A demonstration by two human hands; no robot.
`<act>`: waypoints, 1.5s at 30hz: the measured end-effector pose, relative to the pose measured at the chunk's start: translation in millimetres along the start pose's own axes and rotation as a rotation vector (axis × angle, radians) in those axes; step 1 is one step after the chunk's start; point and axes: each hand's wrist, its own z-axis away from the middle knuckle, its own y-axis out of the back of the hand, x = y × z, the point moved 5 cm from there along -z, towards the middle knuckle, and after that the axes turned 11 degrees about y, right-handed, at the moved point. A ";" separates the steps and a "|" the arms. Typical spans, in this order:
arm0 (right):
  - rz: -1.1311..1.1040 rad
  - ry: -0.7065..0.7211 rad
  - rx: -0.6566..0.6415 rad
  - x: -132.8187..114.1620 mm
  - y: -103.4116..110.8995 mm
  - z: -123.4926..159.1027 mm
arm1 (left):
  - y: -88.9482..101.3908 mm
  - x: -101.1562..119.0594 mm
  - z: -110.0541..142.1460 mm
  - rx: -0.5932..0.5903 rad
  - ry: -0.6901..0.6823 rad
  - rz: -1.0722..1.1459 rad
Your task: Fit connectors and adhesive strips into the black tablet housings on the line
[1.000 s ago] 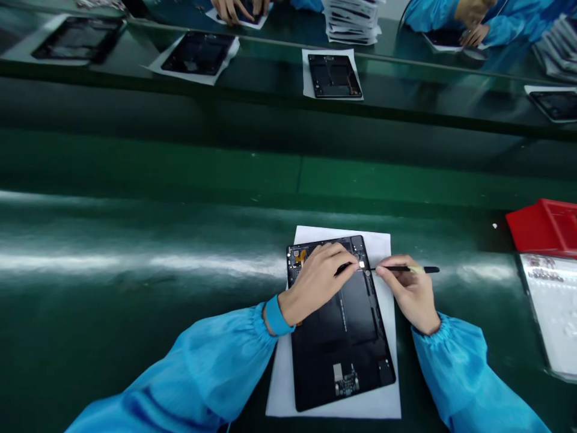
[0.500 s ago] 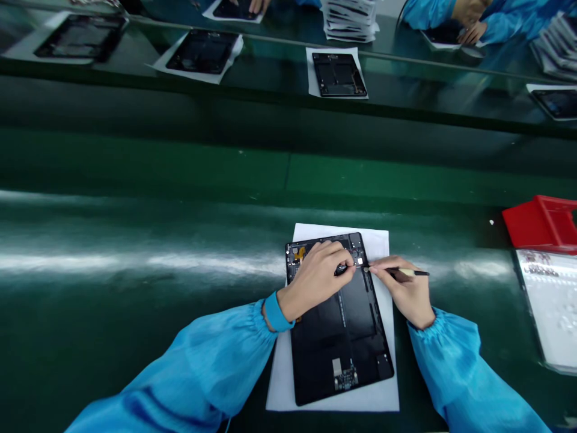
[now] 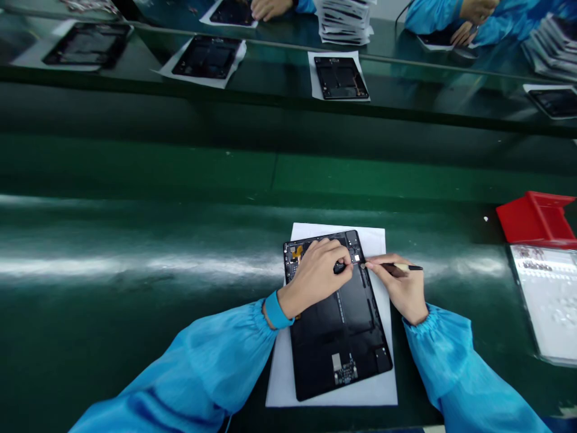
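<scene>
An opened black tablet (image 3: pixel 315 355), its inner parts showing, lies slightly turned on a white sheet (image 3: pixel 279 385). My left hand (image 3: pixel 318 273), with a blue wrist strap (image 3: pixel 276 310), reaches over the tablet's upper part. Its thumb and forefinger are pinched together near the right edge; what they hold, if anything, is too small to tell. In my right hand (image 3: pixel 403 291) is a thin pen-like tool (image 3: pixel 401 266) with a pale middle and black end, held at the tablet's upper right edge. The fingertips of both hands almost meet beside a small white square (image 3: pixel 357 258).
At the right stand a red bin (image 3: pixel 532 219) and a clear tray (image 3: pixel 547 307) with small parts. Across the green bench (image 3: pixel 135 349), a raised line carries several tablets on paper, one being this tablet (image 3: pixel 341 78). Co-workers' hands (image 3: pixel 270 8) and a paper stack (image 3: pixel 345 21) are beyond.
The view has shifted slightly. Both hands keep nearly the same places on the tablet, and my right hand still holds the tool. A co-worker's hand at the top shows more fully.
</scene>
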 end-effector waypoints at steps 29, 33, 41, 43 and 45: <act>-0.080 -0.021 -0.068 1.3 -3.1 -11.3 | 4.9 4.0 -4.8 -0.119 0.113 -0.002; -0.068 -0.011 -0.060 0.9 -2.9 -11.5 | 5.4 3.1 -4.8 -0.144 0.112 0.008; -0.015 0.039 -0.114 -2.2 -5.4 -10.6 | 5.4 4.8 -6.0 -0.130 0.128 0.000; -0.014 0.049 -0.119 -3.6 -5.7 -10.9 | 5.9 5.3 -6.0 -0.129 0.130 -0.005; -0.008 0.057 -0.128 -4.6 -5.8 -11.2 | 5.9 5.4 -5.9 -0.122 0.125 -0.007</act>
